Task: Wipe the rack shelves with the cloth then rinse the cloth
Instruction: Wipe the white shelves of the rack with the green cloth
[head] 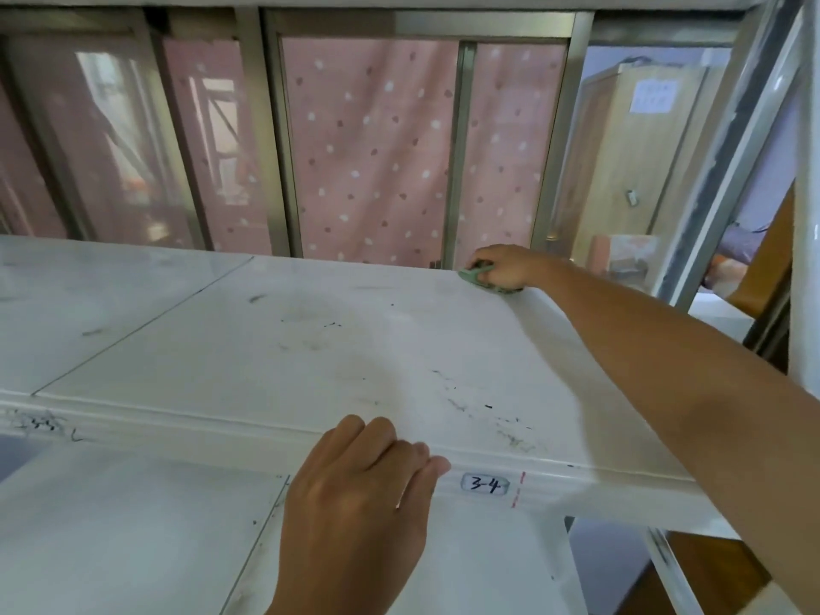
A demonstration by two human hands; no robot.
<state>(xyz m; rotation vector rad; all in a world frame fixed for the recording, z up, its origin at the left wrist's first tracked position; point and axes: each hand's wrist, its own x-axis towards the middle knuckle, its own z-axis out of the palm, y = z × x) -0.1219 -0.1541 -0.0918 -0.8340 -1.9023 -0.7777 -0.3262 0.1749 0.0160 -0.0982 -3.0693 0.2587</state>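
Two hands: I am working both at the white scuffed shelf.
Left hand: resting flat, fingers loose, holding nothing, bracing the front rim.
Right hand: reaching far, arm outstretched, closed over the small green cloth at the back edge.
Cloth: looking soft, light, limp; best bunched under the palm.

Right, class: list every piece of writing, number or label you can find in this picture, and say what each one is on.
"3-4": handwritten on a small label on the front edge of the shelf, just right of the left hand.
Dark scribbles on the shelf's front edge at far left: not readable.
White paper notice on the wooden cabinet behind the window: print too blurred to read.
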